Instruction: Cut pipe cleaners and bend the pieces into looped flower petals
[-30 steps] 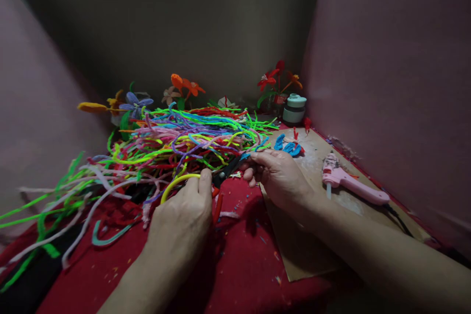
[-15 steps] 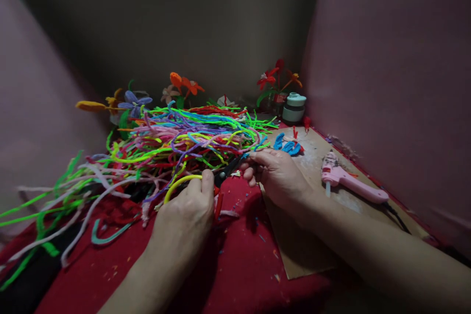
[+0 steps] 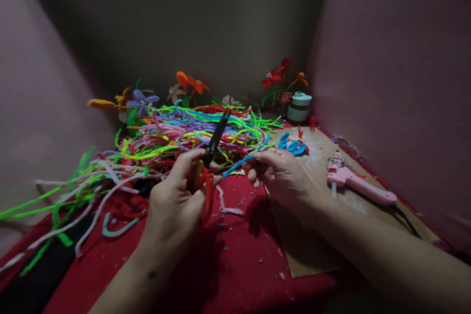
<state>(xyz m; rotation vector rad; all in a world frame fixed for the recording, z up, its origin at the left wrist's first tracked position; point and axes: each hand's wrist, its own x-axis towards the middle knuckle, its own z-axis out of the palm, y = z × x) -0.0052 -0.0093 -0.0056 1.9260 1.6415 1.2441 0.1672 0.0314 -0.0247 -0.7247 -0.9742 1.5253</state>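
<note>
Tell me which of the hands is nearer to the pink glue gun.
Right. The right hand, pinching a blue pipe cleaner, is left of the pink glue gun; the left hand, gripping scissors, is farther left.

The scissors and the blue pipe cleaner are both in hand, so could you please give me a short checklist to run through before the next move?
1. Scissors gripped in the left hand: ok.
2. Blue pipe cleaner pinched in the right hand: ok.
3. Blades pointing away from the right hand: ok, the tips aim toward the back wall.
4. Blades fully shut: cannot tell.
5. Red cloth free of scraps: not ok, a pink strip lies on it.
6. Glue gun apart from both hands: ok, it lies on the board.
</note>
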